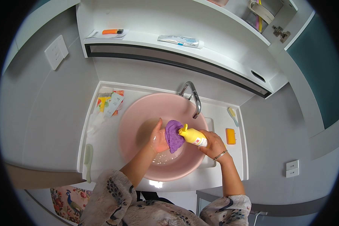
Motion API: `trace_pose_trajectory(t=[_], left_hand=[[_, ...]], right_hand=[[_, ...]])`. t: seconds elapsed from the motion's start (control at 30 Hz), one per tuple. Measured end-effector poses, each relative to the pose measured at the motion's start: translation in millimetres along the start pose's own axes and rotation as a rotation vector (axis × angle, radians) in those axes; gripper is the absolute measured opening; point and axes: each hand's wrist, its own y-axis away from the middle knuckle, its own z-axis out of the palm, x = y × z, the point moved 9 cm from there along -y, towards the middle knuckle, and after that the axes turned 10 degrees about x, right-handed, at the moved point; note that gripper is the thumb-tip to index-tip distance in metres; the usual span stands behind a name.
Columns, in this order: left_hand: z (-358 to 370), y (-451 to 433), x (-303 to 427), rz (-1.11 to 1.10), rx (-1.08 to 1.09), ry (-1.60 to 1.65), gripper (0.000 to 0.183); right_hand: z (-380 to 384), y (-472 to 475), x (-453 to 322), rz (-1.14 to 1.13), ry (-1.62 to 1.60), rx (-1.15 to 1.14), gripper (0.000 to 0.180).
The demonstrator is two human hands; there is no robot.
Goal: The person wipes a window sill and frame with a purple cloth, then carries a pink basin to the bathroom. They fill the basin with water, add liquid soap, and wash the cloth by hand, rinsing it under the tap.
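A purple cloth (174, 137) lies across the palm and fingers of my left hand (158, 140), whose thumb stands apart. My right hand (213, 144) grips a yellow squeeze bottle (195, 136) that is tipped on its side, flip cap raised. The bottle's mouth is at the cloth's right edge; I cannot tell whether liquid is coming out. Both hands are over a large pink plastic basin (132, 113) with some water in the bottom. Wet spots shine on my left palm.
A chrome faucet (197, 103) arches over the basin's back rim. To the right lie a small brush (232, 116) and an orange-yellow sponge (230, 136). At left are a yellow-handled brush (103, 102), packets (114, 104) and a pale green comb (88, 162). Toothpaste (180, 41) and a lighter (112, 31) rest on the shelf.
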Motion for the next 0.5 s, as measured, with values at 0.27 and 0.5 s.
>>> trace_pose_trajectory(t=[0.27, 0.5], left_hand=[[-36, -15, 4, 0.027, 0.125, 0.038, 0.077], [-64, -22, -2, 0.037, 0.197, 0.055, 0.077]], right_hand=[[-37, 0, 38, 0.091, 0.065, 0.186, 0.065], [-14, -40, 171, 0.4, -0.586, 0.507, 0.064]])
